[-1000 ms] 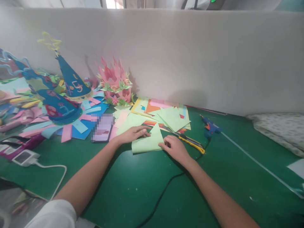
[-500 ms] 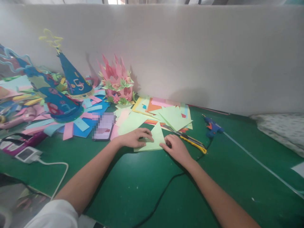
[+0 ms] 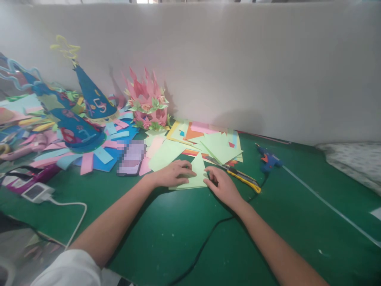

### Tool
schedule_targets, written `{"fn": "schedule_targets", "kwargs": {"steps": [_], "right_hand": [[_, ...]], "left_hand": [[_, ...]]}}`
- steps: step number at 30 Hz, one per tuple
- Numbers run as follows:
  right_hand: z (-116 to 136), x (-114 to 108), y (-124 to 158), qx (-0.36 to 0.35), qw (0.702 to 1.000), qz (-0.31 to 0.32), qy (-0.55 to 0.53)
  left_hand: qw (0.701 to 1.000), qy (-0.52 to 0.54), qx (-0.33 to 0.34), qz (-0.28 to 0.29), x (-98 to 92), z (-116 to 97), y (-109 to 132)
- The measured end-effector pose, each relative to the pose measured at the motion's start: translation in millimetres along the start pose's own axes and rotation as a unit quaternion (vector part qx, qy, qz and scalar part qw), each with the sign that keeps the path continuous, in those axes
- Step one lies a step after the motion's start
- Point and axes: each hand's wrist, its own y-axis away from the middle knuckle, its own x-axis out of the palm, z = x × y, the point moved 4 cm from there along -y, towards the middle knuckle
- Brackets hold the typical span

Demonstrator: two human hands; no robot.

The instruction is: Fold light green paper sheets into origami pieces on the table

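Observation:
A folded sheet of pale green paper [image 3: 198, 174] with a pointed top lies on the green table in front of me. My left hand [image 3: 174, 173] rests on its left part, fingers stretched out over the paper. At the paper's right edge is my right hand [image 3: 218, 182], thumb and fingers apart with a gap between them. Just behind the right hand lies a yellow utility knife [image 3: 244, 178]. More green sheets [image 3: 222, 147] are piled behind the folded one.
A phone [image 3: 131, 158] lies left of my left hand. Farther left stand blue cone hats [image 3: 93, 95] among paper strips, with a pink paper crown [image 3: 148, 105] beside them. On the right is a blue glue gun [image 3: 269, 159]; its black cord [image 3: 205, 242] crosses the table.
My left hand's fingers have slid slightly right over the paper. The right hand's thumb and fingers have opened a little at the paper's edge. The view has shifted slightly.

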Motion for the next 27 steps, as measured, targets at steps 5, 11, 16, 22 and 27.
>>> {"fn": "schedule_targets", "kwargs": {"steps": [5, 11, 16, 22, 27], "right_hand": [[4, -9, 3, -0.097, 0.993, -0.049, -0.033], [10, -4, 7, -0.199, 0.98, 0.016, -0.018], [21, 1, 9, -0.223, 0.971, 0.078, 0.035], [39, -2, 9, -0.224, 0.963, 0.121, 0.092], [41, 0, 10, -0.233, 0.959, 0.135, 0.085]], "left_hand": [[1.0, 0.003, -0.009, -0.003, 0.8, 1, 0], [1.0, 0.011, -0.004, -0.008, 1.0, 1, 1], [1.0, 0.005, 0.003, -0.009, 1.7, 1, 0], [1.0, 0.001, 0.003, -0.01, 1.4, 2, 0], [1.0, -0.002, 0.005, -0.008, 0.4, 1, 0]]}}
